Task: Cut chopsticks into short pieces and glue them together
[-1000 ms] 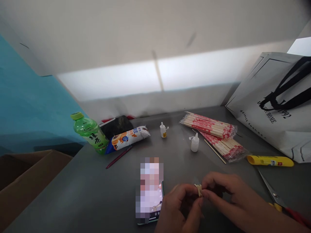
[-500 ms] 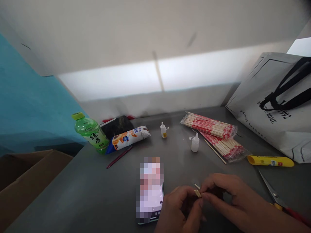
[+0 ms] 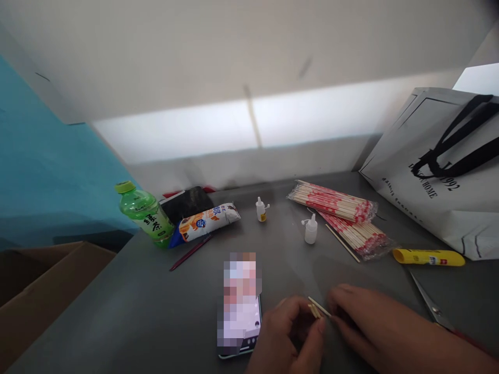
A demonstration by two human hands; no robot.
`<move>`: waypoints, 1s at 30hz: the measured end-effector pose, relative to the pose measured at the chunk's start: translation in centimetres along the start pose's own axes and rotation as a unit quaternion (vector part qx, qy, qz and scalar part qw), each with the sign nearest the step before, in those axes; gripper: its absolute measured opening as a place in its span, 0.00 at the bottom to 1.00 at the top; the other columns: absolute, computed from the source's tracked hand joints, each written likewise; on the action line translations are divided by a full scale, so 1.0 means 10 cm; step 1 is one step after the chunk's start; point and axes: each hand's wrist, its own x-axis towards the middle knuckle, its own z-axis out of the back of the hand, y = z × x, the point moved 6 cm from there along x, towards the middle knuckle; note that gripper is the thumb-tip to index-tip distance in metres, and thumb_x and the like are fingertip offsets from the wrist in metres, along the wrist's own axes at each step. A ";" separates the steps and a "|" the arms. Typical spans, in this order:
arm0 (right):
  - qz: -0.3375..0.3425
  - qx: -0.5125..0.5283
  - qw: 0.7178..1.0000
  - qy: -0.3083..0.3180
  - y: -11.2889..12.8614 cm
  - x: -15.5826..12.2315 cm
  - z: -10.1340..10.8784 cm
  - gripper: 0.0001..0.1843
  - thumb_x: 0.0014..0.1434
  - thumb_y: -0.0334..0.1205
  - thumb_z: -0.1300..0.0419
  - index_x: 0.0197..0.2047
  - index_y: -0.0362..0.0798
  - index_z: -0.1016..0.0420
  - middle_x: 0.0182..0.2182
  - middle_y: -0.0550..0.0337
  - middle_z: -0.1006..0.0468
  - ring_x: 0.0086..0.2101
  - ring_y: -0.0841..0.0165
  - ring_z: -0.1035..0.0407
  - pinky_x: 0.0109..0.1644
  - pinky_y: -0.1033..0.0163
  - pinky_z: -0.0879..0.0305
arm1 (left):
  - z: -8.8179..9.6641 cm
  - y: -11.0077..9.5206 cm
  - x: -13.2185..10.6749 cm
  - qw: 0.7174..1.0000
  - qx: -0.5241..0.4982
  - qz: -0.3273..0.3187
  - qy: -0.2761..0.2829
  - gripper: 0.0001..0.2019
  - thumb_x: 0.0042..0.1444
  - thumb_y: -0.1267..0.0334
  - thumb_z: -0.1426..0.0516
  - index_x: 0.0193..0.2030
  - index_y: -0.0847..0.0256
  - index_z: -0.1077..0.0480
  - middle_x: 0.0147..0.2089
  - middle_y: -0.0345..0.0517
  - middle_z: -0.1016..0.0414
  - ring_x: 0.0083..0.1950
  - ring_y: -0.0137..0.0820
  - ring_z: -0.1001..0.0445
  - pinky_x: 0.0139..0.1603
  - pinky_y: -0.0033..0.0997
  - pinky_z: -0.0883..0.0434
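My left hand point(image 3: 292, 332) is closed, pinching a few short pieces of wooden stick point(image 3: 315, 311) between thumb and index finger. Close by on the right, my right hand point(image 3: 362, 322) has its fingers together at the near end of a thin wooden stick point(image 3: 318, 305). That stick points up and left, just past the pieces in my left hand. Its end among the right fingers is hidden. A phone point(image 3: 249, 345) with a lit, blurred screen lies left of my left hand.
Behind my hands stand two small white glue bottles point(image 3: 311, 232). Packs of wooden sticks point(image 3: 335, 200), a loose stick point(image 3: 343, 243), a yellow tube point(image 3: 429, 257), scissors point(image 3: 429, 301) and a white bag point(image 3: 440, 161) are rightward. Leftward are a green bottle point(image 3: 144, 213) and snack packet point(image 3: 206, 223).
My right hand has drawn away from the pieces in my left hand, slightly right and down. More of the thin stick now shows between the hands. The left hand has stayed nearly still.
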 end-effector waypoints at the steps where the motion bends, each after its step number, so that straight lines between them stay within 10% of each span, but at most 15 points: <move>1: -0.002 -0.001 1.000 -0.001 0.02 0.00 0.01 0.12 0.67 0.36 0.50 0.37 0.49 0.26 0.36 0.51 0.19 0.36 0.54 0.23 0.41 0.52 0.33 | 0.00 0.00 0.00 1.000 -0.010 0.007 0.006 0.09 0.65 0.58 0.44 0.40 0.61 0.27 0.34 0.46 0.25 0.30 0.31 0.25 0.31 0.27 0.30; 18: 0.017 0.236 0.971 0.007 0.15 -0.07 0.10 0.16 0.72 0.55 0.47 0.41 0.55 0.26 0.37 0.64 0.23 0.39 0.65 0.30 0.42 0.62 0.35 | -0.02 -0.03 -0.01 0.991 -0.130 0.028 -0.011 0.24 0.63 0.38 0.42 0.42 0.61 0.28 0.28 0.40 0.28 0.27 0.29 0.29 0.30 0.27 0.32; 30: 0.018 0.192 0.981 0.012 0.13 -0.10 0.08 0.02 0.63 0.39 0.38 0.38 0.55 0.24 0.34 0.64 0.20 0.34 0.65 0.29 0.35 0.65 0.36 | -0.01 -0.07 0.01 0.989 -0.144 0.021 -0.014 0.25 0.62 0.37 0.42 0.40 0.62 0.28 0.32 0.41 0.29 0.28 0.28 0.30 0.31 0.27 0.32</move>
